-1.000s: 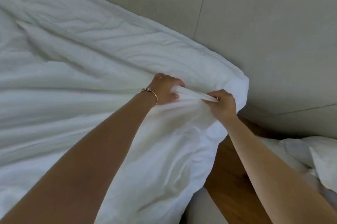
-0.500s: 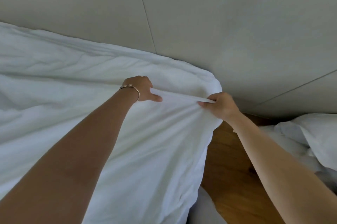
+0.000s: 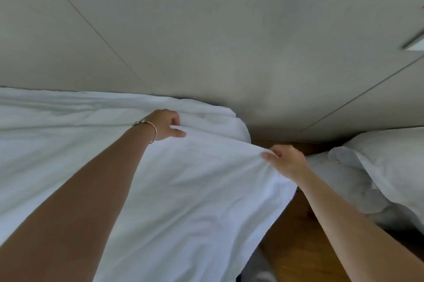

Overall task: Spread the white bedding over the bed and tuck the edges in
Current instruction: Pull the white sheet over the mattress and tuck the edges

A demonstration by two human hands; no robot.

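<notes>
Bedding: white duvet (image 3: 114,144) covers the bed to the far wall (image 3: 229,29), right corner overhanging.
Left hand (image 3: 166,124): pinches a fold.
Right hand (image 3: 286,162): grips the corner edge.
Risk: uneven pull could drag the far edge askew.
</notes>
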